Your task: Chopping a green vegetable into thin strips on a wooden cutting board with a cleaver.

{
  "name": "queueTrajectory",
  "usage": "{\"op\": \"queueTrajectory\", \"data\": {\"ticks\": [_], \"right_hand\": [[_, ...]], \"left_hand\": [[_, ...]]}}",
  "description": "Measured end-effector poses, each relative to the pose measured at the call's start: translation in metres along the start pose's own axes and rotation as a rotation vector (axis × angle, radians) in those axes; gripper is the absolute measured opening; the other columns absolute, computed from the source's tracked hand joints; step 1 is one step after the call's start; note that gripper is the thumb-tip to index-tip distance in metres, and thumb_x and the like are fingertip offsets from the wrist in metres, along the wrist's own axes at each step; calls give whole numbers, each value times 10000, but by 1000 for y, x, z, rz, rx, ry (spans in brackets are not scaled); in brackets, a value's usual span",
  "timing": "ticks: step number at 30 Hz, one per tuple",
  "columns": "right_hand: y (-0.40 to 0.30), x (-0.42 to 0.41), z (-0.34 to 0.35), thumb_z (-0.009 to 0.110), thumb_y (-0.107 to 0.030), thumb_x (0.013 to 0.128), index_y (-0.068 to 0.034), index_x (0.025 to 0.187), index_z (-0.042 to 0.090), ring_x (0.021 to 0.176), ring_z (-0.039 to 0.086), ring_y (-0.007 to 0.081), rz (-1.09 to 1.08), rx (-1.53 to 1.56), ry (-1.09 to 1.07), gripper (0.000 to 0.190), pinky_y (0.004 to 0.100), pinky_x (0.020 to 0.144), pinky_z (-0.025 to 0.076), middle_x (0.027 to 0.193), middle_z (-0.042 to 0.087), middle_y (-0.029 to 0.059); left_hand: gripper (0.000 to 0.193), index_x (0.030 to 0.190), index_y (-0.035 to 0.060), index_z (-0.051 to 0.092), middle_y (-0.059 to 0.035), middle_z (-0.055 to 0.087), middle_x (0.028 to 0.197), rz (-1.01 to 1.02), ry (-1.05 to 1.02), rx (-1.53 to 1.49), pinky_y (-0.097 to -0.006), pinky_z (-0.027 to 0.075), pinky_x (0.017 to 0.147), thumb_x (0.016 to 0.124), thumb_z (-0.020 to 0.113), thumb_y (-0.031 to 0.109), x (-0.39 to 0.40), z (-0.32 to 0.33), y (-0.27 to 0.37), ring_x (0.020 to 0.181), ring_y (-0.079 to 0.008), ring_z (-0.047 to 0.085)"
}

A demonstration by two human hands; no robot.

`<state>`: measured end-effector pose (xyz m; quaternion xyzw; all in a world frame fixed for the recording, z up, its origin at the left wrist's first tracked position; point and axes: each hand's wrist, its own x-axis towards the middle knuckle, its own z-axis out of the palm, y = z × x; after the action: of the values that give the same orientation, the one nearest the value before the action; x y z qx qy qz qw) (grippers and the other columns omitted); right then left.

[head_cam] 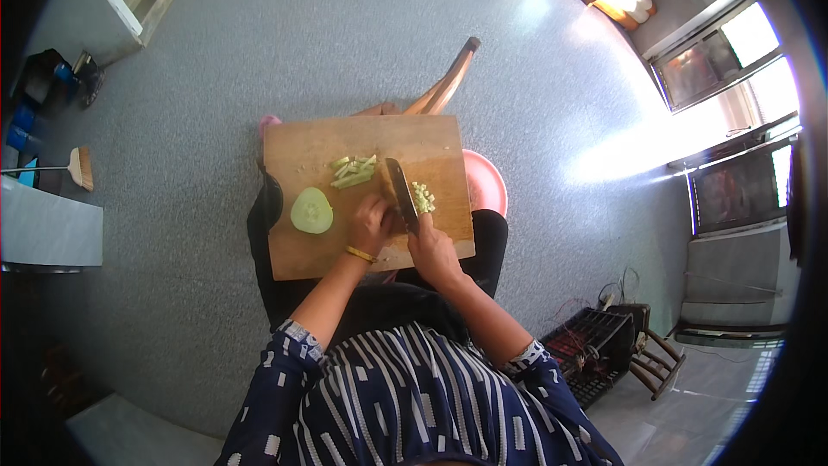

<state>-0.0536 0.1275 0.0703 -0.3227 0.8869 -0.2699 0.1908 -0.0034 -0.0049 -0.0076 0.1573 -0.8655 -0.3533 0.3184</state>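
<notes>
A wooden cutting board lies across the lap. My right hand grips a kitchen knife by its handle, the dark blade pointing away from me. Close on the blade's left is my left hand, fingers curled down towards the board; whatever is under them is hidden. Right of the blade lies a small pile of diced pale-green vegetable. Cut green vegetable sticks rest in a loose heap left of the knife. A large round pale-green slice, cucumber-like with seeds in its middle, sits at the board's left.
A pink round basin or plate shows past the board's right edge. Curved wooden legs stick out beyond its far edge. On the floor at right stands a black plastic crate; a broom is at left.
</notes>
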Motion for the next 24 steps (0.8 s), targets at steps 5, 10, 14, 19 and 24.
{"op": "queueTrajectory", "data": {"ticks": [5,10,14,19,24], "right_hand": [[-6,-5,-9,491,-106,810,10,953,350,662,535,466,-24,4,26,232,542,603,401,671,544,296],[-7,-3,-7,488,-110,812,14,967,347,654,534,468,-33,-2,-2,244,545,602,404,667,545,292],[-6,-3,-4,483,-112,812,11,963,343,652,534,471,-27,-7,-14,240,551,608,406,672,542,302],[-7,3,4,482,-112,813,5,940,342,670,535,474,32,-27,-36,222,550,615,406,674,540,305],[-8,4,1,484,-113,813,7,940,342,684,534,474,40,-17,-38,224,545,619,404,676,541,299]], "left_hand": [[117,785,24,600,-100,555,762,-48,11,-61,-347,466,579,673,630,1,-3,1,1,671,-265,576],[109,786,31,611,-101,553,760,-111,-23,-121,-344,464,577,681,627,7,-3,-1,2,665,-272,570],[96,792,35,617,-101,555,768,-44,20,-63,-354,464,591,698,609,21,-1,-1,2,683,-286,569],[103,789,42,619,-102,558,787,-71,3,-77,-368,461,607,689,603,24,0,-2,3,708,-290,569],[96,772,45,617,-102,559,791,-64,14,-64,-369,462,613,680,606,22,1,-2,3,713,-287,570]]}}
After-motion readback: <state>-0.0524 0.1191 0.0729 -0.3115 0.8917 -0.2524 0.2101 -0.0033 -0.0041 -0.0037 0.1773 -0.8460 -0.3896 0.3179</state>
